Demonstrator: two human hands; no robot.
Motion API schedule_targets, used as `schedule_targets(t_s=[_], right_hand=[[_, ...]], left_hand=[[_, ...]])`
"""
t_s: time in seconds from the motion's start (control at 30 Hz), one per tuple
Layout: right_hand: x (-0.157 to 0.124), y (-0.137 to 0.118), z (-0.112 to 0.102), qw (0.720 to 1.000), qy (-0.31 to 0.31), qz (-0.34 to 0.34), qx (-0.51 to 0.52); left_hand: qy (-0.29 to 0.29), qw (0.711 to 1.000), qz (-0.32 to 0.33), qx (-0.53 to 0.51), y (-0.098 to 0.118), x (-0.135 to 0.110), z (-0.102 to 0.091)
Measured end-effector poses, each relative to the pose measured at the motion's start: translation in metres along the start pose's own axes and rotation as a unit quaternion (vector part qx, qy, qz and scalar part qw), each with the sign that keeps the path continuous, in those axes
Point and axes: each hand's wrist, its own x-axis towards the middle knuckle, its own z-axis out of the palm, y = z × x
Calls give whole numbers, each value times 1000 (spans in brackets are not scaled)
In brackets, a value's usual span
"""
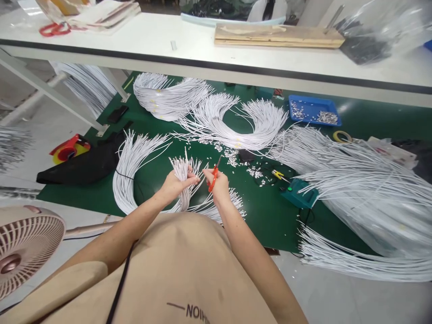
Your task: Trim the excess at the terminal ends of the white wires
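Observation:
Near the front of the green mat [155,166], my left hand [173,185] is closed round a bundle of white wires [184,198], whose ends stick up above the fingers. My right hand [221,184] grips scissors with red-orange handles [213,180], the dark blades pointing up and away. Its thumb and forefinger are close to a few wires that splay out from the bundle; whether they touch one I cannot tell. The wire loop [124,180] curves round to the left, held by a dark tie. More wire ends [232,204] lie below my right hand.
Small metal terminals [231,156] are scattered beyond my hands, with others in a blue tray [313,110]. Several wire bundles [243,139] lie behind and right. A green device [299,193] and yellow-handled cutters [278,174] are at right. A white shelf [151,36] spans the back; a fan [30,243] stands left.

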Motion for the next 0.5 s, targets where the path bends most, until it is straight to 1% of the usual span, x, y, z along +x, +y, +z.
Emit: schedule_targets(t_s=[0.07,0.1,0.13,0.17,0.2,0.27,0.33,0.37,0.43,0.5], right_hand=[[-1,-7,-4,996,11,-55,-75],[-3,-10,-7,989,3,-85,-121],[-5,-12,-9,978,-9,-115,-175],[-8,-14,-12,961,-21,-144,-236],[-10,-15,-16,936,-30,-174,-304],[-15,-16,-22,867,-38,-232,-439],[-18,-14,-26,797,-36,-274,-537],[-18,-13,-28,770,-35,-287,-569],[-17,-10,-30,732,-33,-300,-612],[-15,-9,-30,707,-30,-306,-636]], left_hand=[[23,999,3,30,-2,2,-2],[34,998,4,43,-3,3,-2],[42,998,5,52,-4,4,-3],[47,997,6,57,-5,6,-4],[50,997,8,61,-6,7,-4],[54,996,10,75,-8,9,-4],[52,994,12,96,-8,11,-4],[48,993,14,107,-7,11,-4],[37,991,21,124,-5,11,-3],[26,990,27,135,-2,11,-3]])
